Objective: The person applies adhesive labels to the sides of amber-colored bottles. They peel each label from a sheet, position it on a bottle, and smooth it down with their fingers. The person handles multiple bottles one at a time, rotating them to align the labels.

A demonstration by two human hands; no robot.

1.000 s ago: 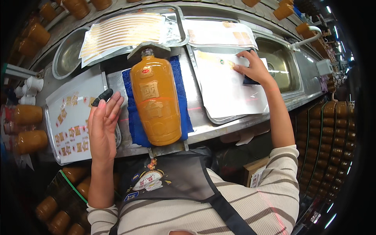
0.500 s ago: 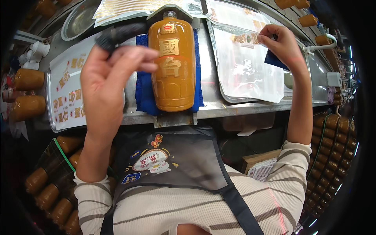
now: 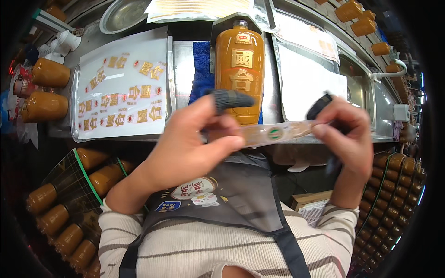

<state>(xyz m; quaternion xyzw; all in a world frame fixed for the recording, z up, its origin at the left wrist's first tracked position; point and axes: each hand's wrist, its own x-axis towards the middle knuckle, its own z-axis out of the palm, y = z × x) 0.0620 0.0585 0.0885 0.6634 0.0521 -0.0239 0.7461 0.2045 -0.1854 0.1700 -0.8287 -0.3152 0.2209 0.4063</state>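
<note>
"Decal strip (image 3: pixel 276 133) with the green oval emblem: where is it?"

"Stretched between both hands, above the counter's front edge, across the view of the foot of the amber-brown glazed bottle (image 3: pixel 240 76). I can't tell whether it touches the glaze."

"How are the fingers set?"

"On the right hand (image 3: pixel 350 132), thumb and index finger pinch one end. The left hand (image 3: pixel 183 143) has the other end between thumb and fingers, though blur hides the exact grip. Each hand wears a dark finger cot; the left one (image 3: pixel 229 99) overlaps the bottle's lower front in this view."

"And the bottle itself?"

"Upright in the picture, mouth toward the far side, with a blue cloth (image 3: pixel 200 65) showing beside it. Its front carries a small red-and-gold emblem and two large gold characters."

"What lies around it?"

"To the left, a metal tray (image 3: pixel 169 92) bears a white sheet with rows of gold character decals. To the right, a plain white sheet (image 3: pixel 315 85) lies just beside a steel sink (image 3: pixel 360 90). Beyond the bottle there's a gold-striped sheet (image 3: pixel 197 9), with a round metal bowl (image 3: pixel 123 17) near it."
</note>
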